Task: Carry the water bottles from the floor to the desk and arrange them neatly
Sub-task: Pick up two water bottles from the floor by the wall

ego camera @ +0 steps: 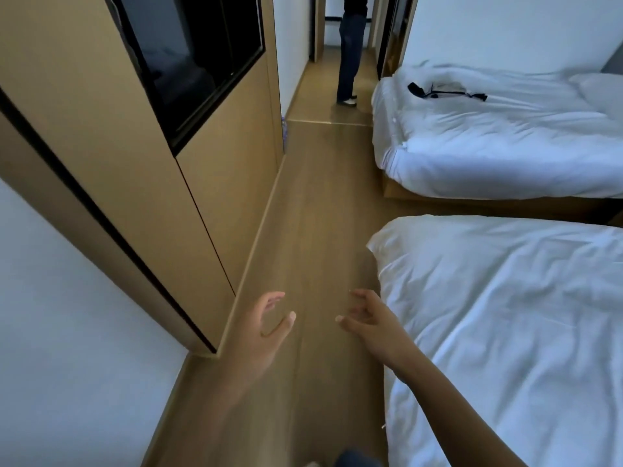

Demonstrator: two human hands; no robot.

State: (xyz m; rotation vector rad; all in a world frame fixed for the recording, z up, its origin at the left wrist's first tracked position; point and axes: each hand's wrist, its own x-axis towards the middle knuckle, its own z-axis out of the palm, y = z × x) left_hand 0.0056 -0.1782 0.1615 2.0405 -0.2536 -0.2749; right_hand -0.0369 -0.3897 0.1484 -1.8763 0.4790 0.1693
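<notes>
We are holding both bare hands out over the wooden floor [313,210], between a wall unit and two beds.

On the far left we are passing a tan wall unit [135,183] with a dark screen [188,59] set in it. At its far corner, low against the floor, something small and pale purple [284,134] is showing; we cannot tell whether it is the water bottles. Nearer, our left hand [261,326] is hovering with fingers spread and loosely bent, holding nothing. Just right of it our right hand [367,320] is doing the same, fingers splayed and empty, beside the near bed [505,332]. At the far end a person in dark trousers [349,52] is standing in the hallway. Far right, a dark strap [448,91] is lying on the far bed [488,143].
</notes>
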